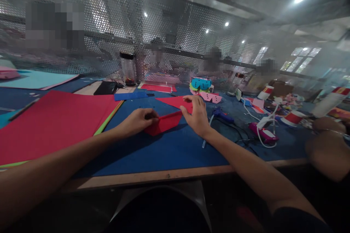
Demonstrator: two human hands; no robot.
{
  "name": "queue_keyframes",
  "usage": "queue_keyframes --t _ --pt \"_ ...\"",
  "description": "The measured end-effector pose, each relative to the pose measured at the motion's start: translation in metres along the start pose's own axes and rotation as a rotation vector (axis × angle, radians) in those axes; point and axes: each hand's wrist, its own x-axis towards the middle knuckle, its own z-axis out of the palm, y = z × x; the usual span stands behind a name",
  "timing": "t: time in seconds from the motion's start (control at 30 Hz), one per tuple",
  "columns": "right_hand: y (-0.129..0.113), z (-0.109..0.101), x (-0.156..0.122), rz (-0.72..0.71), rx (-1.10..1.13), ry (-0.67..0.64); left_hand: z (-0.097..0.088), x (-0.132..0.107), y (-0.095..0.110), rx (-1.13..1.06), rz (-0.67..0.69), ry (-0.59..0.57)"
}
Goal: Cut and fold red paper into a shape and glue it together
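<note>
A small folded piece of red paper (165, 123) stands tilted just above the blue table mat. My left hand (140, 121) is closed, pinching its left end between thumb and fingers. At the right end of that piece is my right hand (198, 115), its thumb and fingers curved and apart; whether the thumb touches the paper I cannot tell. Behind the folded piece, a flat pointed red sheet (171, 101) lies on the mat, partly covered by my right hand.
Large red sheets (62, 123) are stacked at left. A blue strip (131, 96), a blue glue gun (222, 114), cut paper masks (202, 85) and a magenta device (264, 134) with white cable lie around. A glass jar (128, 69) stands behind. Another person's arm (328, 149) rests at right.
</note>
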Motion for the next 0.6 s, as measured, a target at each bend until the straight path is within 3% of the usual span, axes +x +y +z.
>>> queue_keyframes --t 0.1,0.17,0.3,0.4,0.6 --pt "0.004 0.001 0.003 0.083 0.124 0.118 -0.002 0.003 -0.001 -0.175 -0.074 0.085" --pt "0.008 0.006 0.004 0.176 0.253 0.105 -0.002 0.003 0.0 -0.306 -0.13 0.134" --pt "0.01 0.017 0.004 0.369 0.461 -0.145 0.0 0.0 0.007 -0.452 -0.194 0.167" --pt "0.006 0.021 0.001 0.394 0.514 -0.368 0.003 -0.004 0.014 -0.471 -0.156 0.155" --pt "0.002 0.025 -0.004 0.384 0.576 -0.446 0.008 -0.007 0.022 -0.494 -0.106 0.076"
